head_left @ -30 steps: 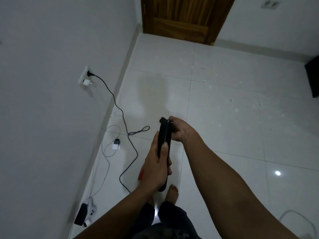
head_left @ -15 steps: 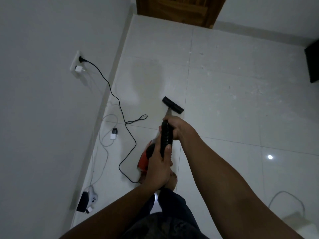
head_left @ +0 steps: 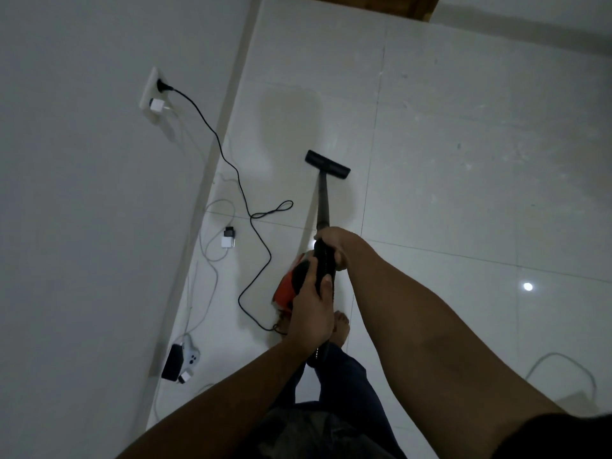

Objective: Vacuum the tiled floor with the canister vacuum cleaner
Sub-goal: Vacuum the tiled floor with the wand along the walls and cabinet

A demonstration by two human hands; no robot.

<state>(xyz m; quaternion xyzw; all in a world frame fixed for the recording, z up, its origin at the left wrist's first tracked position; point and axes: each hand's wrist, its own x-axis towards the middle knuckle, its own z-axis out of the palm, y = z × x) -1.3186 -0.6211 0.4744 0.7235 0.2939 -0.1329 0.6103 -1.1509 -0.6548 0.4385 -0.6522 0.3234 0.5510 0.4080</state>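
Canister vacuum cleaner: the orange body sits on the tiled floor just ahead of your bare foot, near the left-hand wall and partly hidden behind your left hand. That hand grips the ribbed hose, fingers wrapped round it and thumb laid along it. Your right hand is closed round the top of the hose, where the wand begins.

Judgement: with one hand above the other, the upper hand can steer while the lower takes the hose's weight.

The wand slopes forward and down to the floor head. It lies flat on the tile, square across the wand, so its full width meets the floor.

The power cord runs from the wall socket across the floor in loose loops toward the body. The slack allows reach, but the cord lies just left of the wand's path and could be caught. A white cable and small devices lie along the wall.

Specks show on the tiles to the right. Judged: most of the floor is not yet done.
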